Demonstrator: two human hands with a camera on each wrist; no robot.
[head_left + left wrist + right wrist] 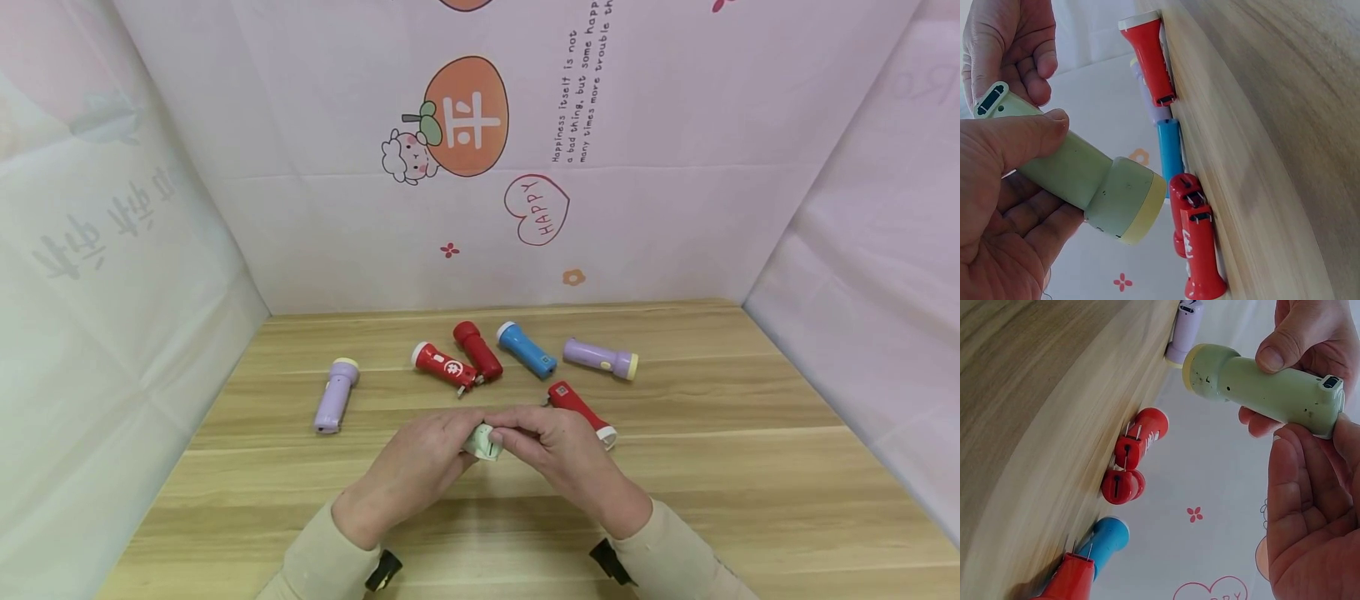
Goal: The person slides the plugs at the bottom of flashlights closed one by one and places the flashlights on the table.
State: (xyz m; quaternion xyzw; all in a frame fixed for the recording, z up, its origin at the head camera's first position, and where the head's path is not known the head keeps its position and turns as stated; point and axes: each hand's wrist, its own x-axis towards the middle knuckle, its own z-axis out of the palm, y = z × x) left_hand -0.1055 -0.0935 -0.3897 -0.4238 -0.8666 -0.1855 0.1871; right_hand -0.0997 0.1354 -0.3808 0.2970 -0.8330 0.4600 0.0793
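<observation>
A pale green flashlight with a yellow rim round its head is held above the table. My left hand grips its body, thumb on one side and fingers on the other. At the tail end, my right hand pinches with thumb and forefinger beside a small dark slot. In the head view both hands cover most of the flashlight, leaving only the tail in sight. Its head points away from me. Nearest the right hand, a red flashlight with a white head lies on the table.
Behind the hands lie a red flashlight with white print, a dark red one, a blue one and a lilac one. Another lilac flashlight is at left. Metal prongs stick out of some red ones. Printed cloth walls the table.
</observation>
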